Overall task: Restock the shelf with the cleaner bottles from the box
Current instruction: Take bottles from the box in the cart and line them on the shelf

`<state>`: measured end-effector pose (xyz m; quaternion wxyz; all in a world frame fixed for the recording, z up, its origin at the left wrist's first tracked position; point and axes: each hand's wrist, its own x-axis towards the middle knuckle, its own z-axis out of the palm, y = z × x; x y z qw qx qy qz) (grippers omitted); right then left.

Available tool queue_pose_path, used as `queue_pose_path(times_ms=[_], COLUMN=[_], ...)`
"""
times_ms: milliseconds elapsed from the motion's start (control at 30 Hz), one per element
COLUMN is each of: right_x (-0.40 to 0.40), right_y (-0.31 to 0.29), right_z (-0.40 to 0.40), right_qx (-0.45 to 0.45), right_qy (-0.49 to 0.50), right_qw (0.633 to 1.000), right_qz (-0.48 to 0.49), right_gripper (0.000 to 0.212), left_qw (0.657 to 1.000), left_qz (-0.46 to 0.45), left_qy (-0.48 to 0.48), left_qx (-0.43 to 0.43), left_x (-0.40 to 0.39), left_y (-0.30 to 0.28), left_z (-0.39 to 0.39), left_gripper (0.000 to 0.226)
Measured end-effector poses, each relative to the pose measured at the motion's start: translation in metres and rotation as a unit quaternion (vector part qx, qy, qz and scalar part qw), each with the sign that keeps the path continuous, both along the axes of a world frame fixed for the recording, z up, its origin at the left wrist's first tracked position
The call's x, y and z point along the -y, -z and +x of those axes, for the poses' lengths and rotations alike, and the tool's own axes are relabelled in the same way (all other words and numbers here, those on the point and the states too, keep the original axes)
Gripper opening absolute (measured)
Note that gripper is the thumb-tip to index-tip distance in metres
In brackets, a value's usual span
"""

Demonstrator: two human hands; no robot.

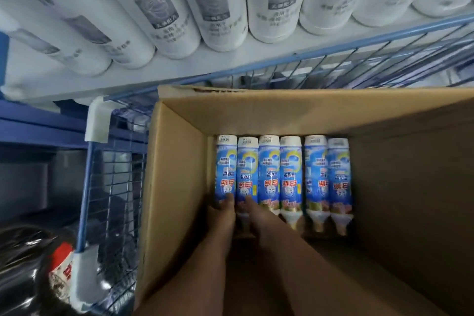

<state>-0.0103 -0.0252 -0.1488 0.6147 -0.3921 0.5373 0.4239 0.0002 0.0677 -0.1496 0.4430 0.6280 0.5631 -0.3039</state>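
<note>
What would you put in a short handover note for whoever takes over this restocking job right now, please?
Left hand: reaching into the cardboard box, fingers on the leftmost bottle; a full grip is not clear.
Right hand: fingers lying on the second bottle.
Six blue cleaner bottles lie side by side at the box bottom. The shelf above carries a row of white cans.
Done: nothing lifted in this view.
Left: all six bottles to shelve.

2 bare forearms, no sleeves, left grip (222, 209), right grip (259, 213), no gloves
</note>
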Motion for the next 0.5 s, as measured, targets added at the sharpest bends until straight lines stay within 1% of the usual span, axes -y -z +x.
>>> queue_pose_path(times_ms=[33, 67, 133, 167, 267, 300, 367, 400, 433, 467, 500], right_x=[0.0, 0.0, 0.006, 0.008, 0.019, 0.024, 0.033, 0.038, 0.042, 0.045, 0.049], right_y=[0.002, 0.001, -0.007, -0.013, -0.028, -0.03, -0.042, -0.049, -0.056, -0.063, -0.069], right_z=[0.0, 0.0, 0.001, 0.0, -0.002, -0.005, -0.004, -0.001, 0.001, 0.004, 0.008], right_qx=[-0.002, 0.005, 0.013, 0.013, 0.037, 0.048, 0.084, 0.096, 0.1, 0.101, 0.096], right_qy=[0.013, 0.013, -0.015, -0.02, -0.033, -0.05, -0.095, -0.112, -0.122, -0.138, -0.144], right_qw=[1.0, 1.0, 1.0, 1.0, 0.999, 0.997, 0.991, 0.988, 0.986, 0.982, 0.98], right_qz=[0.002, 0.01, 0.02, 0.017, 0.001, -0.014, -0.036, -0.046, -0.061, -0.083, -0.098], right_gripper=[0.05, 0.047, 0.027, 0.024, 0.036, 0.034, 0.03, 0.036, 0.047, 0.058, 0.065], left_qw=[1.0, 1.0, 1.0, 1.0, 0.998, 0.997, 0.994, 0.993, 0.992, 0.991, 0.99], left_qz=[-0.002, -0.001, 0.002, -0.006, -0.058, -0.079, -0.109, -0.116, -0.126, -0.134, -0.137], left_qy=[-0.002, -0.004, -0.006, -0.004, -0.005, -0.004, 0.003, 0.003, 0.004, 0.001, 0.002], left_qx=[0.006, 0.015, 0.025, 0.024, 0.022, 0.021, 0.027, 0.032, 0.03, 0.031, 0.033], left_x=[0.001, 0.0, 0.0, 0.0, 0.0, 0.0, 0.002, 0.003, 0.004, 0.006, 0.008], left_y=[0.001, 0.003, 0.005, 0.002, -0.005, -0.011, -0.025, -0.033, -0.04, -0.047, -0.056], left_z=[0.001, 0.001, -0.001, -0.003, -0.009, -0.01, -0.009, -0.008, -0.005, -0.003, 0.001], left_gripper=[0.053, 0.053, 0.053, 0.053, 0.048, 0.048, 0.056, 0.064, 0.073, 0.075, 0.069])
